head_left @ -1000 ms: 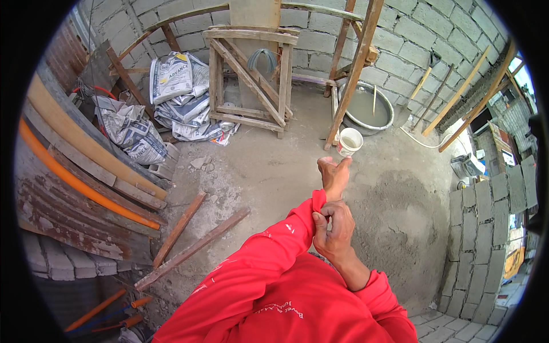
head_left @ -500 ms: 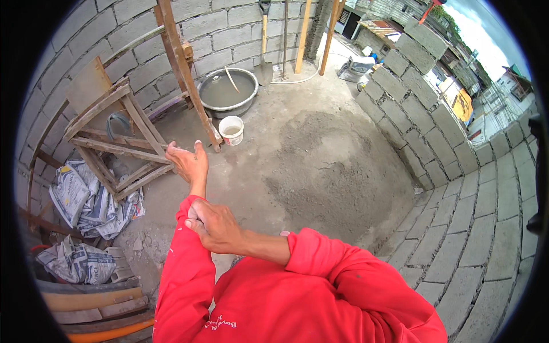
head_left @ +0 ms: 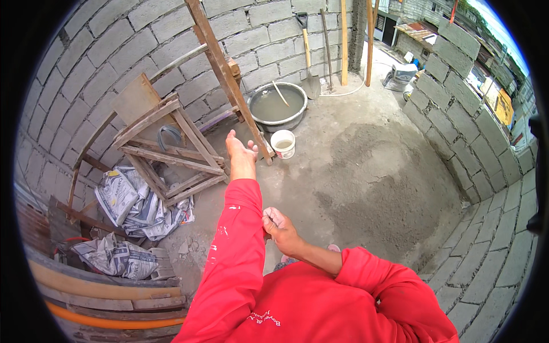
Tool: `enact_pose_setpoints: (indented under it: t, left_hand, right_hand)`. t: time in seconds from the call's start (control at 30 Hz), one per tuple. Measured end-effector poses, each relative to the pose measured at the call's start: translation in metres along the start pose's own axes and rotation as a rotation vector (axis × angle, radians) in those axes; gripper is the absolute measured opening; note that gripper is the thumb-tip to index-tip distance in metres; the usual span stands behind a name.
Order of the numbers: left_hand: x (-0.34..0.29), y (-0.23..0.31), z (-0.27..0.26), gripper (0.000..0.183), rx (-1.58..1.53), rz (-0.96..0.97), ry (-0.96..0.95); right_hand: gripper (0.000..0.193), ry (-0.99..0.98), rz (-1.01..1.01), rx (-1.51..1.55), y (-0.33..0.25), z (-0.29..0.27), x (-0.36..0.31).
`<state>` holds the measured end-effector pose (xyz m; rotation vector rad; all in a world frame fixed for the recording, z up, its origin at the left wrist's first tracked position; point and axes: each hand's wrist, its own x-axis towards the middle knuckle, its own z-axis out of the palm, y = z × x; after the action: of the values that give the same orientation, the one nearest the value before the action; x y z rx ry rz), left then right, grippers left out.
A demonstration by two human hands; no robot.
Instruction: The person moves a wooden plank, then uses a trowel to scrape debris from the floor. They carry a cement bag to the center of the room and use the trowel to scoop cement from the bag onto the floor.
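My left arm reaches forward in a red sleeve (head_left: 231,251) with pale smears. My left hand (head_left: 242,157) is bare, its fingers stretched and apart, holding nothing. Beside the forearm, my right hand (head_left: 281,233) has its fingers curled against the inner edge of that sleeve, pinching the cloth; the fingertips are partly hidden. The right sleeve is pushed up, so the forearm shows. Beyond the left hand stand a white bucket (head_left: 283,144) and a wide grey tub (head_left: 278,107) of murky water with a stick in it.
A grey sand or cement heap (head_left: 389,183) spreads over the floor at right. At left lie a wooden frame (head_left: 171,148), crumpled sacks (head_left: 140,203) and planks (head_left: 108,291). A leaning post (head_left: 229,80) rises near the tub. A shovel (head_left: 309,57) rests against the block wall (head_left: 166,28).
My right hand has slid back from near the left wrist to farther down the forearm, its grip loosened. My left arm has straightened forward, and the view has swung left.
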<state>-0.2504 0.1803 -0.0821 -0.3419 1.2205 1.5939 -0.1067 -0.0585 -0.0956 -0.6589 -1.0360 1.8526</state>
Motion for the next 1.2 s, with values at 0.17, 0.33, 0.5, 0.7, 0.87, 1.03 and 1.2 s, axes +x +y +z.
enact_pose_setpoints:
  t: [0.17, 0.33, 0.5, 0.7, 0.87, 1.03, 1.2]
  left_hand:
    - [-0.028, -0.009, -0.021, 0.071, 0.952, 1.221, 0.254]
    - [-0.043, -0.019, -0.040, 0.069, 1.714, 1.600, 0.050]
    - [-0.053, -0.002, -0.025, 0.060, 1.760, 1.666, 0.164]
    - [-0.050, -0.052, -0.038, 0.050, 2.103, 1.924, -0.116]
    - [-0.018, -0.103, -0.062, 0.041, 2.183, 2.070, -0.344]
    - [-0.013, -0.154, -0.093, 0.040, 2.433, 1.841, -0.569]
    - [-0.043, -0.226, -0.119, 0.035, 2.516, 1.569, -0.893]
  right_hand:
    - [0.010, 0.010, -0.177, -0.470, -0.036, 0.035, -0.017]
    - [0.013, -0.136, -0.455, -0.709, -0.044, 0.050, -0.020]
    - [0.013, -0.178, -0.458, -0.498, -0.047, 0.041, -0.022]
    - [0.013, -0.028, -0.495, -0.941, -0.080, 0.017, 0.013]
    - [0.024, -0.206, -0.011, -1.303, -0.101, 0.001, 0.036]
    - [0.027, -0.360, 0.001, -1.452, -0.075, -0.029, 0.035]
    - [0.022, -0.505, -0.166, -1.480, -0.052, -0.070, 0.019]
